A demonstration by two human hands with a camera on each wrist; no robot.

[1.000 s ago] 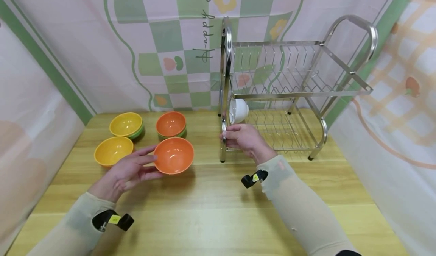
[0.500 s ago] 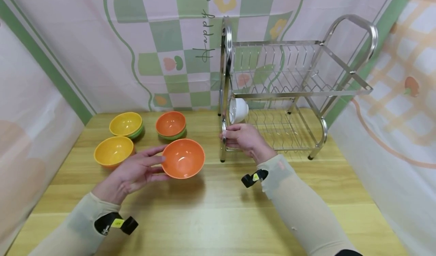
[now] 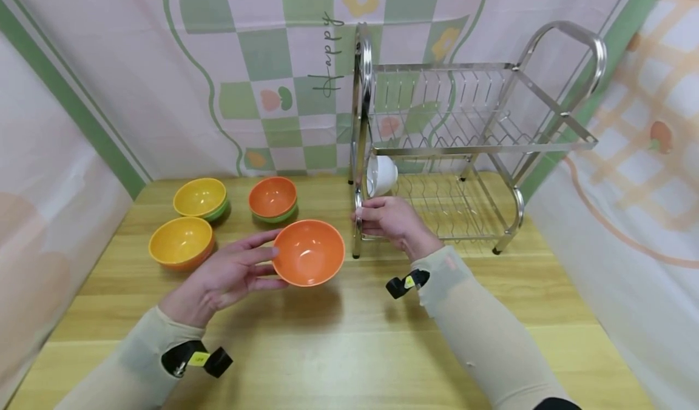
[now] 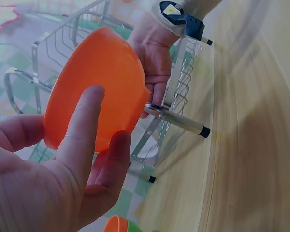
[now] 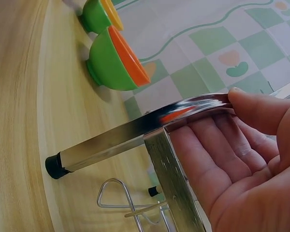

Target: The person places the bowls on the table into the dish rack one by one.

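An orange bowl is held above the table by my left hand, its inside turned up and toward the head camera. In the left wrist view the fingers spread along the outside of the bowl, with its foot facing right. My right hand grips the front left post of a two-tier metal dish rack. The right wrist view shows the thumb and fingers of that hand around the curved chrome tube. Inside the lower tier, at its left end, a white bowl stands on its side.
On the table's left lie a yellow bowl with green outside, a yellow bowl with orange outside and an orange bowl with green outside. A patterned curtain hangs behind the wooden table.
My left hand has moved to the right with the orange bowl, bringing it closer to the rack. The right hand has stayed on the post.
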